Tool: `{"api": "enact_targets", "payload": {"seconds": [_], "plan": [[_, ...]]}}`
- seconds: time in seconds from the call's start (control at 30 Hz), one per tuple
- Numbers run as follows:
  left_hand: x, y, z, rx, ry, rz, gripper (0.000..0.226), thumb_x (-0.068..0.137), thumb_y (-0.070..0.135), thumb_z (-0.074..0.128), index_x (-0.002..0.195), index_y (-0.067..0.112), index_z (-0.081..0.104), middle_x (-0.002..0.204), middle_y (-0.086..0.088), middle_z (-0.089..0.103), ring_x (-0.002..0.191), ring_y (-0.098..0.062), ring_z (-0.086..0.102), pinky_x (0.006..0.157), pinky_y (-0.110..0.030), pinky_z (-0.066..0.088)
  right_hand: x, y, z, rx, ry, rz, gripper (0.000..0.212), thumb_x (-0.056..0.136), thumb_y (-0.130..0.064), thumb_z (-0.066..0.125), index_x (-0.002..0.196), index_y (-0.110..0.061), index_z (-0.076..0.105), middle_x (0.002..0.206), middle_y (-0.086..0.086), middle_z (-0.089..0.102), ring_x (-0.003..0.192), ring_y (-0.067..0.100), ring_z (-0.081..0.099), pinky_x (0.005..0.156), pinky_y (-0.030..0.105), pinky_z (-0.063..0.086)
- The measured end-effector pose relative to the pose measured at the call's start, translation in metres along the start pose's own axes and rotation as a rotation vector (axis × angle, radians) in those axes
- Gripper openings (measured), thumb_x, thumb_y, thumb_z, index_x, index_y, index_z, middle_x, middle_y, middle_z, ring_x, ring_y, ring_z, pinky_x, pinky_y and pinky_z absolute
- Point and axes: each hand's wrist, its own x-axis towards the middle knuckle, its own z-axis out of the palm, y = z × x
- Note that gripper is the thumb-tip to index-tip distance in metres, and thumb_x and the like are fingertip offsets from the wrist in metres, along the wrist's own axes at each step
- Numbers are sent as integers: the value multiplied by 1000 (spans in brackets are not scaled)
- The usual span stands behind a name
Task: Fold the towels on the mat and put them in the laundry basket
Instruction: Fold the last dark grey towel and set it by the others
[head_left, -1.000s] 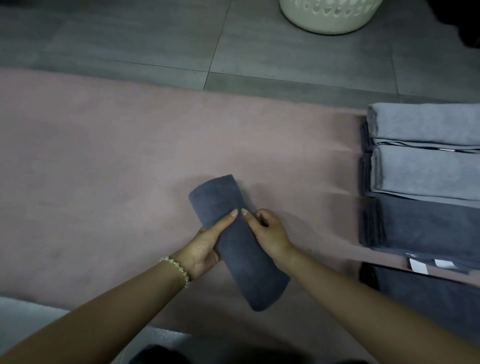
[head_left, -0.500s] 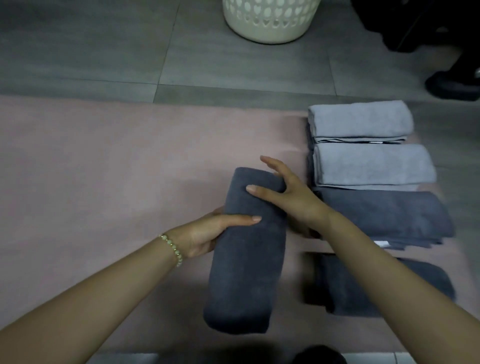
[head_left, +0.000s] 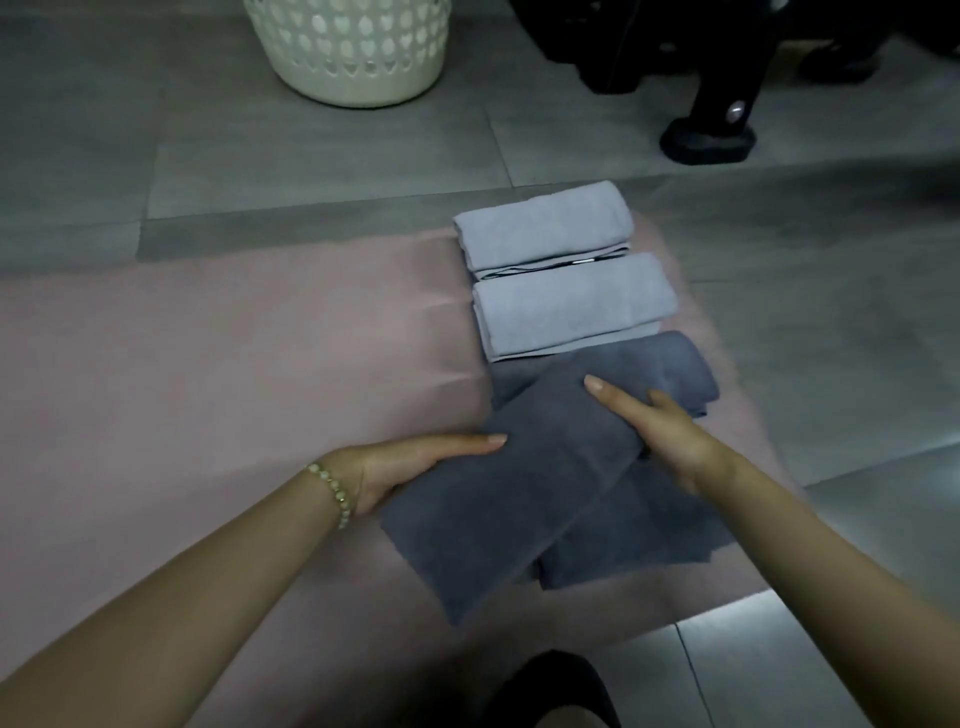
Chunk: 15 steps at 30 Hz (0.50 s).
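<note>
The step in hand looks like setting a finished, folded dark towel (head_left: 519, 483) down with the rest of the folded ones, before any go to the basket. This towel lies slantwise in the lower middle of the frame, on the right end of the pink mat (head_left: 234, 364). It overlaps two other dark towels: one just above it (head_left: 680, 369) and one under its lower right side (head_left: 649, 535).

The left hand (head_left: 415, 467) rests against the towel's left edge with its fingers straight along the top. Its thumb is hidden, so its grip reads as spread rather than pinching. The right hand (head_left: 660, 431) lies flat on the towel's upper right part, fingers straight and thumb apart, grip spread and pressing.

Two light grey towels (head_left: 540, 228) (head_left: 571, 306) sit folded in a column above, touching each other. The white laundry basket (head_left: 353, 52) stands on the grey floor at the upper left of centre, well apart from the mat.

Next, I judge, the towel needs squaring in line with its neighbours. Then the pile wants gathering from beneath and carrying to the basket without the folds slipping open.

A thin pale sliver between the light towels may be a tag, and no writing can be read anywhere.
</note>
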Motion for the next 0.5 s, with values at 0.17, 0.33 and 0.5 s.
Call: {"api": "enact_targets", "payload": {"seconds": [0.17,0.33,0.5], "plan": [[36,-5,24,202,-101,-15,77,53,47,85,121,21,61,116,-1,68,105,-17,65,84,-35,55,-28,45,-72,66,299,-18,40,79,-46,68,103,-15,70,95,-8,74,92,7,69,81,22,52],[74,-23,67,208,71,57,66,66,38,83,124,19,59,115,-1,69,107,-20,64,93,-36,52,-45,86,-108,69,412,11,57,56,-69,72,94,-27,70,91,-13,74,90,9,69,79,25,53],[85,-39,72,231,115,85,89,43,56,86,119,17,63,110,-2,71,103,-17,67,84,-31,56,-45,110,-110,98,433,48,41,81,-50,66,107,-18,63,95,-9,65,81,0,58,65,9,47]]}}
